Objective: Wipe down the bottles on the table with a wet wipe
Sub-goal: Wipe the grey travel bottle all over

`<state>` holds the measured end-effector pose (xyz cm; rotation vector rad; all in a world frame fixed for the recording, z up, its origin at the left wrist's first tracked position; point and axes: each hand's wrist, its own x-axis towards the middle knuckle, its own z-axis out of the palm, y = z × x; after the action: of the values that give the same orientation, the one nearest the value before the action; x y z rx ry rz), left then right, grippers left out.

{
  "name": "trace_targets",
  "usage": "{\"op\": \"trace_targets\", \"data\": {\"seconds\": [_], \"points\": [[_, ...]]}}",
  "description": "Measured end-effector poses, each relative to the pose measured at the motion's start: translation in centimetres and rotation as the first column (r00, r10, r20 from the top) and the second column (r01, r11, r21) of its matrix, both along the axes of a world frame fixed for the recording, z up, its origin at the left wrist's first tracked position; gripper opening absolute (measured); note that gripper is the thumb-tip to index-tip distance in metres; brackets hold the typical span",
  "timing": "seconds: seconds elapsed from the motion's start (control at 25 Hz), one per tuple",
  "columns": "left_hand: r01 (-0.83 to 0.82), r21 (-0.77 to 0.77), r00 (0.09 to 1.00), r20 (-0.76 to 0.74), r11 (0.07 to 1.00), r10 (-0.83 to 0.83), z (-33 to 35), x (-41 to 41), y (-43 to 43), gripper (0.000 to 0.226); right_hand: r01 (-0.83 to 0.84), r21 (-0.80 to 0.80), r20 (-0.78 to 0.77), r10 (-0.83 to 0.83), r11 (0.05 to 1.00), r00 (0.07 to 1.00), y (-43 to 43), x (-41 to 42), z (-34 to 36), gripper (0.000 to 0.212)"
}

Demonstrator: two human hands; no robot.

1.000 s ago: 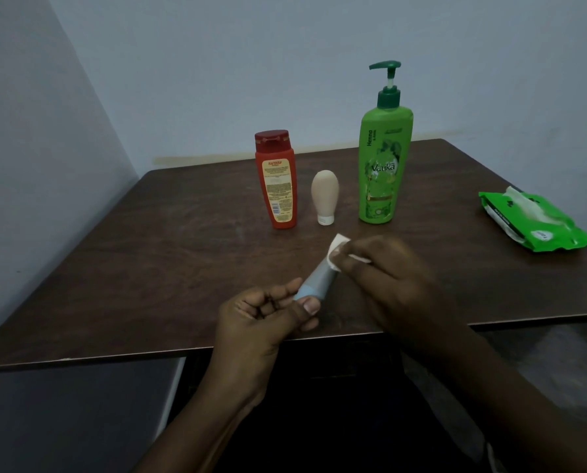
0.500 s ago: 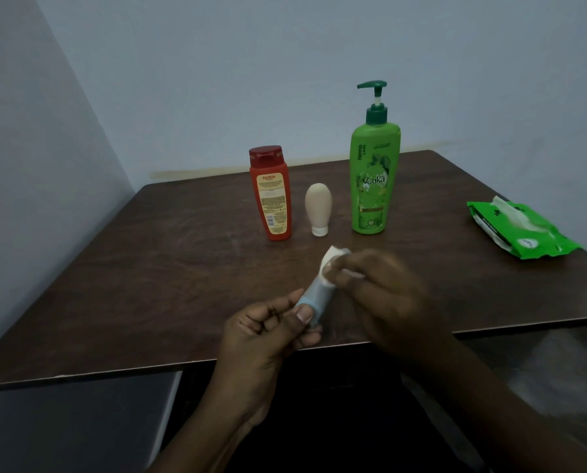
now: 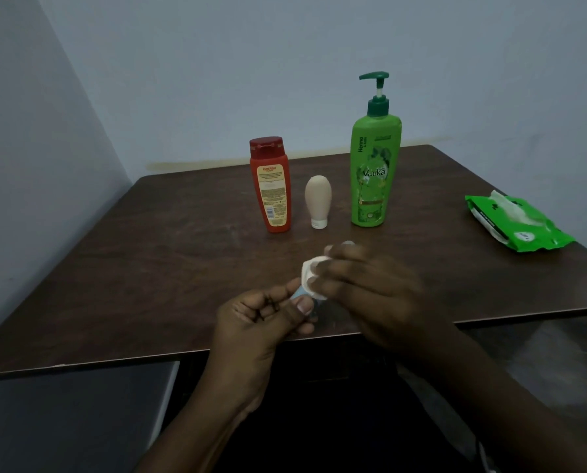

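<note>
1. Left hand (image 3: 264,322) is gripping the lower end of a small pale blue tube (image 3: 300,296), thumb and curled fingers pinching it above the near edge of the table (image 3: 148,268).
2. Right hand (image 3: 363,288) is curling round the tube's upper part, pressing a crumpled white wet wipe (image 3: 310,273) against it; motion blur is smearing the fingers.
3. Most of the tube is lying hidden under the wipe and right hand; only a grey tip is showing beyond the knuckles.
4. Beyond the tube, three bottles are standing upright in a row: a red-orange flat bottle (image 3: 271,189) with glossy red cap, a smooth beige oval bottle (image 3: 317,199) resting on its white cap, and a tall green pump bottle (image 3: 374,165).
5. Right of the tube, well apart, a green crinkly wipes pack (image 3: 520,221) is lying with a white sheet poking out.
6. The table is dark brown wood grain, scuffed.
</note>
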<state>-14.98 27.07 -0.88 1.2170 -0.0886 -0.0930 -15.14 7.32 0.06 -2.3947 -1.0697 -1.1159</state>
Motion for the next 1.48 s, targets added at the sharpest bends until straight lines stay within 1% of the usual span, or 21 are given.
{"op": "trace_targets", "data": {"seconds": [0.12,0.28,0.36,0.44,0.52,0.6,0.68,0.76,0.8,0.84,0.88,0.92,0.96,1.0,1.08,1.12,1.2,1.28,1.32,1.4,1.48], "points": [[-0.008,0.021,1.0,-0.001,1.0,0.008,0.2,-0.1,0.1,0.025,0.02,0.04,-0.013,-0.02,0.999,1.0,-0.6,0.4,0.3,0.026],[-0.017,0.027,0.998,0.062,0.999,0.015,0.2,-0.1,0.1,0.023,-0.033,-0.058,-0.035,0.031,0.998,0.999,0.3,0.1,0.0,0.034],[-0.042,0.038,0.998,0.046,0.998,0.04,0.3,0.0,0.2,0.019,-0.011,-0.043,-0.068,0.008,0.999,0.998,-0.8,0.9,0.3,0.036],[-0.053,0.061,0.998,0.037,0.997,0.051,0.3,0.0,0.4,0.022,0.031,0.048,-0.089,-0.027,0.998,0.996,-1.8,1.6,0.4,0.037],[-0.048,0.034,0.999,0.004,0.998,0.048,0.4,0.0,0.4,0.021,0.08,0.267,-0.189,-0.029,0.961,0.982,-2.1,1.7,0.4,0.038],[-0.046,-0.051,0.998,-0.041,0.998,0.044,0.5,0.2,0.3,0.017,0.144,0.549,-0.327,0.054,0.823,0.943,-1.8,1.7,0.7,0.04],[-0.04,-0.158,0.996,-0.084,0.987,0.026,0.8,0.1,0.0,0.013,0.217,0.783,-0.435,0.263,0.584,0.861,-0.9,1.8,0.9,0.037],[-0.017,-0.221,0.995,-0.098,0.975,-0.005,1.2,-0.2,-0.2,0.012,0.324,0.883,-0.466,0.566,0.338,0.68,1.1,1.2,0.2,0.03],[-0.006,-0.241,0.994,-0.109,0.97,-0.021,1.4,-0.3,-0.3,0.014,0.396,0.881,-0.46,0.663,0.258,0.592,2.0,0.9,0.1,0.027],[-0.003,-0.261,0.99,-0.136,0.965,-0.033,1.5,-0.3,-0.3,0.014,0.456,0.868,-0.447,0.708,0.197,0.547,2.6,0.8,0.2,0.024],[-0.007,-0.281,0.983,-0.178,0.96,-0.045,1.5,-0.2,-0.3,0.016,0.492,0.859,-0.434,0.711,0.141,0.554,2.8,0.9,0.3,0.023],[-0.013,-0.296,0.973,-0.226,0.955,-0.056,1.3,-0.1,-0.2,0.018,0.493,0.865,-0.419,0.676,0.094,0.606,2.7,1.1,0.6,0.023],[-0.012,-0.304,0.96,-0.27,0.953,-0.073,1.1,-0.1,-0.3,0.022,0.457,0.886,-0.41,0.596,0.08,0.69,2.3,1.3,1.0,0.025],[-0.004,-0.295,0.949,-0.302,0.955,-0.089,0.9,0.0,-0.3,0.024,0.393,0.909,-0.408,0.478,0.137,0.777,1.9,1.3,1.2,0.028],[0.03,-0.259,0.941,-0.319,0.965,-0.115,0.5,0.0,-0.3,0.028,0.244,0.88,-0.363,0.245,0.408,0.899,1.5,0.8,1.4,0.035],[0.046,-0.243,0.943,-0.311,0.969,-0.122,0.4,-0.1,-0.4,0.031,0.204,0.811,-0.331,0.143,0.548,0.933,1.5,0.4,1.1,0.037],[0.062,-0.237,0.949,-0.286,0.97,-0.13,0.4,-0.2,-0.5,0.033,0.224,0.64,-0.26,-0.068,0.735,0.963,1.3,0.2,0.3,0.037],[0.06,-0.263,0.956,-0.263,0.963,-0.131,0.4,-0.1,-0.6,0.031,0.312,0.483,-0.193,-0.248,0.818,0.949,1.3,0.4,-0.1,0.036],[0.06,-0.278,0.959,-0.249,0.959,-0.132,0.4,-0.1,-0.6,0.029,0.333,0.422,-0.167,-0.289,0.843,0.943,1.5,0.4,-0.3,0.035],[0.071,-0.299,0.963,-0.229,0.952,-0.144,0.5,-0.2,-0.6,0.026,0.316,0.323,-0.127,-0.29,0.892,0.949,2.5,-0.1,-1.0,0.033],[0.079,-0.333,0.961,-0.227,0.94,-0.161,0.7,-0.3,-0.4,0.025,0.216,0.222,-0.1,-0.198,0.951,0.975,3.8,-1.1,-1.9,0.031]]}}
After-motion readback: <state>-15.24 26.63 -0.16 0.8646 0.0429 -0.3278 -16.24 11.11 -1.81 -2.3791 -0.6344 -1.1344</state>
